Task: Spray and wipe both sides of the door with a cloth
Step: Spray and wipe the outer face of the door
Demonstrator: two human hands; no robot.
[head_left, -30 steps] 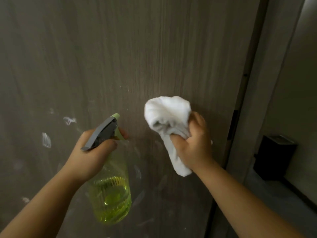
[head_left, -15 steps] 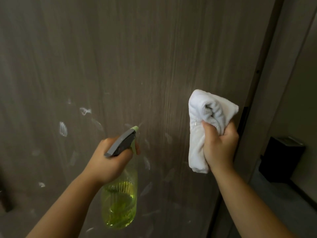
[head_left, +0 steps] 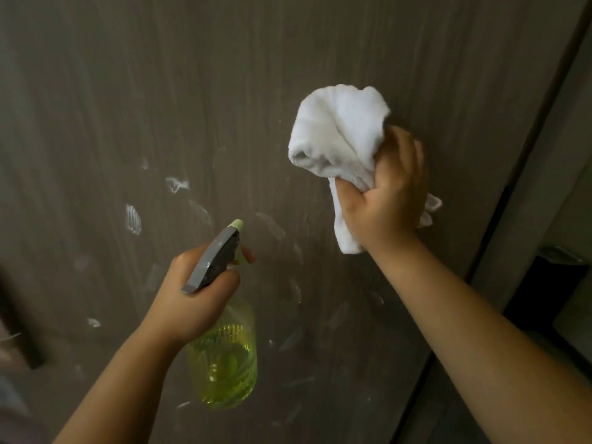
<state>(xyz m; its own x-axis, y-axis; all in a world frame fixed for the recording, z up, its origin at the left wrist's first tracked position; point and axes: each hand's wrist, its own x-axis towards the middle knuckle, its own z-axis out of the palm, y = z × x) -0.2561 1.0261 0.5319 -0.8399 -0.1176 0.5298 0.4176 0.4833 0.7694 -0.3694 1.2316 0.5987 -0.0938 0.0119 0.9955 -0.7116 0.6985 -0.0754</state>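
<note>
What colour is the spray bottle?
Yellow-green bottle with a grey sprayer head, seen in the head view.

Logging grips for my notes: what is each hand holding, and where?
Left hand grips the yellow-green spray bottle at its neck; right hand clutches the bunched white cloth by its lower folds.

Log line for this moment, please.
left hand: grips spray bottle | right hand: holds white cloth at door | white streaks remain
</note>
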